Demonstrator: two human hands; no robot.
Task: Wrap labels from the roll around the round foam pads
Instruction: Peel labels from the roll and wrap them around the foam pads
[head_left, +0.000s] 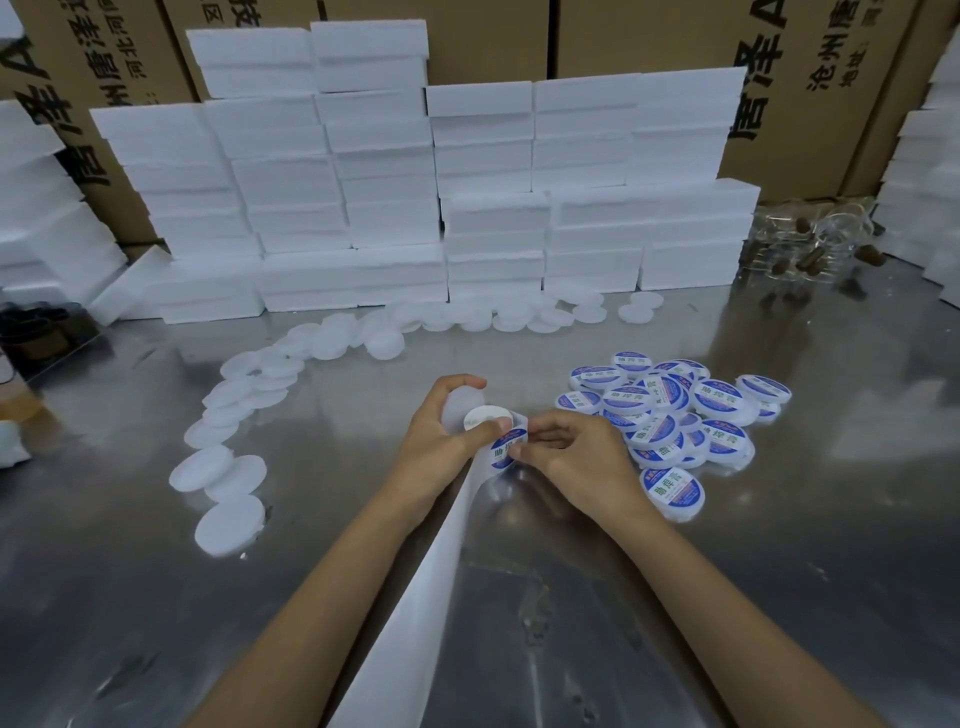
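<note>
Label roll (480, 417) in left hand (441, 436); right fingertips (519, 451) pinch blue label (505, 451). Labelled pads (670, 410) piled right of the hands; bare pads (234, 447) left.

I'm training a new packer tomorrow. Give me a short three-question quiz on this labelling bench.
1. True or false: the labelled pads lie in a pile on the side of the right hand.
2. What is the left hand gripping? A) label roll B) cardboard box C) scissors
3. Fill in: the plain foam pads trail across the metal table in front of the stacked white ______.

Key: 1 true; 2 A; 3 foam blocks.
</note>
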